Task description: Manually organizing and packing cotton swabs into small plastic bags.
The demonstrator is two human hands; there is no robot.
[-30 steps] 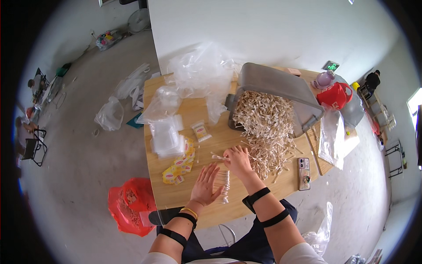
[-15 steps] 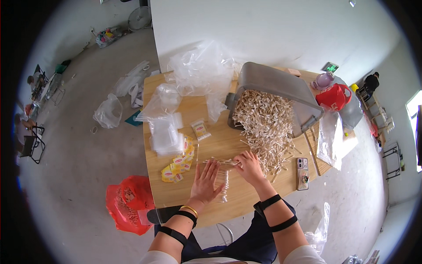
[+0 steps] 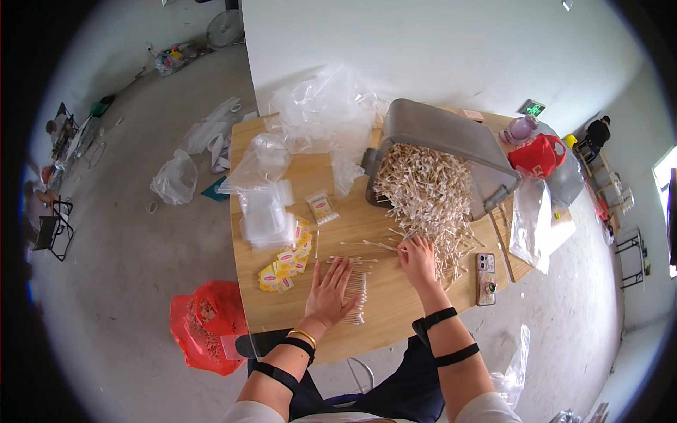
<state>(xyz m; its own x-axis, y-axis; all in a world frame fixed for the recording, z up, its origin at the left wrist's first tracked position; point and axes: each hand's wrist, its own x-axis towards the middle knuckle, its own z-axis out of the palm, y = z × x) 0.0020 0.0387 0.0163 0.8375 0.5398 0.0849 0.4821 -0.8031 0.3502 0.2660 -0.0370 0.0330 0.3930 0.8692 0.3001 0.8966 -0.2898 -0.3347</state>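
- small yellow paper labels with red marks (image 3: 285,264) lie fanned on the round wooden table (image 3: 384,321), just left of the person's left hand (image 3: 330,292); one more small yellow packet (image 3: 321,208) sits apart, farther up the board.
- a stack of clear little plastic bags (image 3: 264,218) rests above the labels, with crumpled clear plastic sheeting (image 3: 321,113) behind it; a red plastic bag (image 3: 204,324) sits on the floor by the table's near left edge.
- a big heap of pale thin wooden sticks (image 3: 427,194) spills from a tipped grey metal bin (image 3: 441,137).
- the left hand lies flat, fingers spread, on a neat row of sticks (image 3: 355,296) near the table's front edge.
- the right hand (image 3: 418,259) rests open, fingers down, at the heap's near edge.
- since a moment ago the right hand has slid back toward the heap, and the left has settled onto the row.
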